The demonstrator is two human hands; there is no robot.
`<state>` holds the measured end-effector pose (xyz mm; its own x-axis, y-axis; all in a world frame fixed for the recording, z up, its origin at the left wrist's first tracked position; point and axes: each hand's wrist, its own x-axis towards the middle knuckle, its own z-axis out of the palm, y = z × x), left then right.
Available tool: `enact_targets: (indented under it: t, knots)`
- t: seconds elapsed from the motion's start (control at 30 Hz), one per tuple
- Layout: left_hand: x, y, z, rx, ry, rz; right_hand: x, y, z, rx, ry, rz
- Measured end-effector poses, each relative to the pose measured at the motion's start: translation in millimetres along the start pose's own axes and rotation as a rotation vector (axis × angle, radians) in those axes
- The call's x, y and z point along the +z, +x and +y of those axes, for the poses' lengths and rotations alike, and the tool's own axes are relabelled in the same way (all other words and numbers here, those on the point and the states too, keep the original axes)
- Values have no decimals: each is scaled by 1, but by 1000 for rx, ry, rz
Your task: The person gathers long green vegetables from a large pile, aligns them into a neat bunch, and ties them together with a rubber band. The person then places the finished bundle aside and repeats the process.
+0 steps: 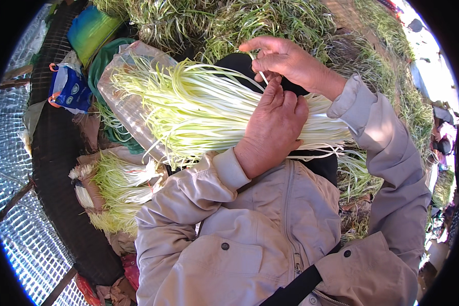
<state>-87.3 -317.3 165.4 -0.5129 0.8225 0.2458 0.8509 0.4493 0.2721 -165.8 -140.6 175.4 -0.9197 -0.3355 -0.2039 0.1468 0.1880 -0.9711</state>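
Note:
A thick bundle of long, pale stalks (210, 111), like blanched garlic chives, lies across my lap. Its yellow-green leaf tips point left and the white ends point right. My left hand (277, 120) is over the bundle and grips it, knuckles up, with the thumb side towards the far edge. Just beyond it, my right hand (287, 65) pinches a single white stalk (263, 78) between bent fingers; the index finger is extended. The lower end of that stalk meets the left fingertips. Part of the bundle is hidden under my left hand.
A clear plastic sheet (116, 97) lies under the leaf tips. Tied bunches of similar stalks (122, 191) sit at my left. Beyond them are a blue packet (70, 88) and a green-and-blue bag (93, 32). Heaped leafy trimmings (267, 23) cover the ground ahead.

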Motion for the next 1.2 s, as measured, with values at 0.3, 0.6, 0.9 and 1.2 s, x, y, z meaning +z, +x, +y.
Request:
enact_targets:
  t: [0.3,0.6,0.9,1.2]
  knots:
    - [0,-1,3,-26,-11,-16,29,5,-79,-244,-370,-185]
    - [-9,1,4,-63,-74,-21,6,24,-64,-393,-552,82]
    - [-5,2,3,-64,-62,-6,-5,16,-33,-56,-698,-92]
    - [-8,4,3,-47,-61,-34,19,85,-22,-407,-1033,-60]
